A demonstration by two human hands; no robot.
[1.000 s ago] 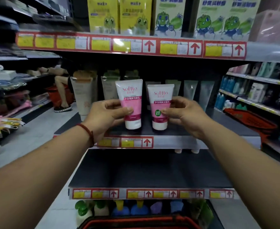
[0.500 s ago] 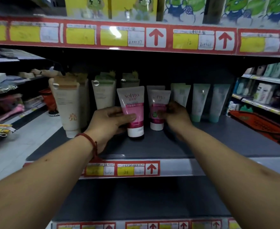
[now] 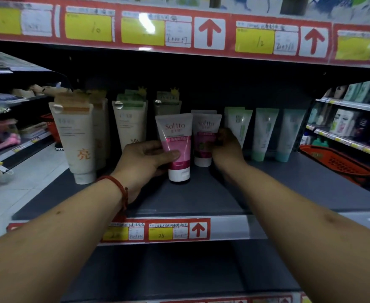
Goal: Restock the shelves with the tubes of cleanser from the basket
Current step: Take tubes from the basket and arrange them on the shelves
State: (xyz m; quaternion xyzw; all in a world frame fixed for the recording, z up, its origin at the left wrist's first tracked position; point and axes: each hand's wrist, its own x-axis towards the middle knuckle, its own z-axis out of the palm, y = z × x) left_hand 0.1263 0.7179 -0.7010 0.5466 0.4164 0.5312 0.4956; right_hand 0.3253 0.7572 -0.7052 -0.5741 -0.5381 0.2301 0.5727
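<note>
Fingers (image 3: 168, 154) of the left hand (image 3: 143, 159) grip the front Softto tube (image 3: 176, 136), the right hand (image 3: 226, 149) holds the rear Softto tube (image 3: 203, 130) — both seemingly standing on the shelf (image 3: 201, 197), unreleased.

Glossy plastic tubes (image 3: 178, 147) stand on a matt grey shelf (image 3: 201, 197); paper labels (image 3: 160, 231) sit under shiny strips.

One wide-angle view from the person's head faces the middle shelf (image 3: 201, 193) squarely, tilted slightly down. It is close: both forearms run in from the bottom corners to the left hand (image 3: 142, 158) on the near Softto tube (image 3: 176, 136) and the right hand (image 3: 227, 147) on the far Softto tube (image 3: 204, 132). The upper price strip (image 3: 209, 33) bows across the top. The aisle floor (image 3: 26, 178) lies left, and another rack (image 3: 350, 127) lies right.
</note>
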